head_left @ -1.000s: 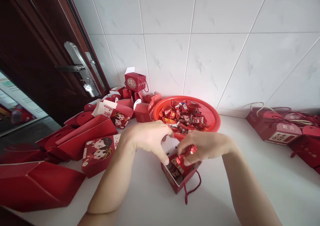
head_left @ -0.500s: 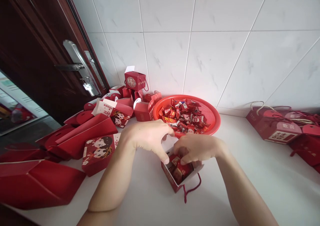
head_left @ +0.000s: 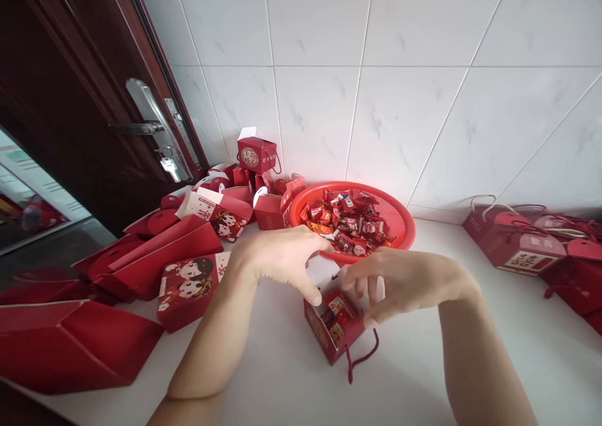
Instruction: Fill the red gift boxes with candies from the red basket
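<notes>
A small red box point(head_left: 332, 344) with a dark red cord handle point(head_left: 363, 357) stands open on the white table, wrapped candies point(head_left: 339, 313) inside it. My left hand point(head_left: 286, 260) reaches over its left side, thumb at the box's rim and fingers at the raised white flap behind. At the right side my right hand point(head_left: 399, 285) has its fingers apart and curved, with nothing seen in them; its fingertips are by the box's right edge. Just behind both hands is a red plastic basket point(head_left: 407, 222) with many wrapped candies point(head_left: 350, 222).
Red gift boxes point(head_left: 188, 288) crowd the left side, one small box point(head_left: 256, 154) on top of the pile. Finished-looking red boxes with cords point(head_left: 515, 241) stand at the right. A tiled wall point(head_left: 404, 112) is behind, a dark door point(head_left: 94, 87) at the left.
My right hand has lifted out of the box and moved right, its fingers opening. More of the candies inside shows. My left hand has stayed nearly in place.
</notes>
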A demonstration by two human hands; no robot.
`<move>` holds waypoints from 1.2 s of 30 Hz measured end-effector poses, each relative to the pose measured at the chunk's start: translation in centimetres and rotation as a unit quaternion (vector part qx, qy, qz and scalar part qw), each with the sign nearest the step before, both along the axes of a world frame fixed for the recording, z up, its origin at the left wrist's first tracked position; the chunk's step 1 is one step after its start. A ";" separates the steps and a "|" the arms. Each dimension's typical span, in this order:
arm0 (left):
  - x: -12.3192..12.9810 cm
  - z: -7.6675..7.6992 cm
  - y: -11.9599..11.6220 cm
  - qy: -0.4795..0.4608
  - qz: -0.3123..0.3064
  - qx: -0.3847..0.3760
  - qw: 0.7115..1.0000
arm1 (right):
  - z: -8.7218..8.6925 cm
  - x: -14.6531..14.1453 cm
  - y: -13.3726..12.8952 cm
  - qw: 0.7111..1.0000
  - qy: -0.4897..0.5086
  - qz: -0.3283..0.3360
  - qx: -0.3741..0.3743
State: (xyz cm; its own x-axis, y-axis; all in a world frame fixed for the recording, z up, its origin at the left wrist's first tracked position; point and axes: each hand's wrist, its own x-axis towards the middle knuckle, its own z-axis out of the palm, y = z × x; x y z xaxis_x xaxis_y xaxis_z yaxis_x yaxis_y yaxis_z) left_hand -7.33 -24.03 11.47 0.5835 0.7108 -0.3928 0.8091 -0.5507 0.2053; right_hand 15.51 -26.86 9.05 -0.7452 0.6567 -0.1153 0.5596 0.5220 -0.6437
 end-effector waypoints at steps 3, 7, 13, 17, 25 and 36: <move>-0.1 -0.1 0.0 -0.017 -0.015 0.029 0.999 | 0.4 0.8 -0.5 1.000 0.007 -0.002 -0.018; -0.1 0.0 -0.1 -0.028 -0.023 0.018 0.999 | 0.2 0.9 -1.2 1.000 0.012 -0.005 -0.011; 0.1 -0.6 -0.2 -0.034 -0.033 0.013 0.999 | -0.5 1.1 -2.8 0.998 -0.003 -0.060 0.001; 0.7 -0.7 -1.1 -0.030 -0.056 0.013 0.998 | -0.8 1.6 -4.5 0.996 -0.008 -0.088 -0.018; 2.5 -0.7 -3.0 -0.062 -0.130 -0.019 0.989 | -4.6 2.2 -7.3 0.966 0.037 -0.224 0.124; 3.4 -0.8 -3.4 -0.061 -0.132 -0.068 0.987 | -12.1 1.2 -6.7 0.862 0.190 -0.344 0.320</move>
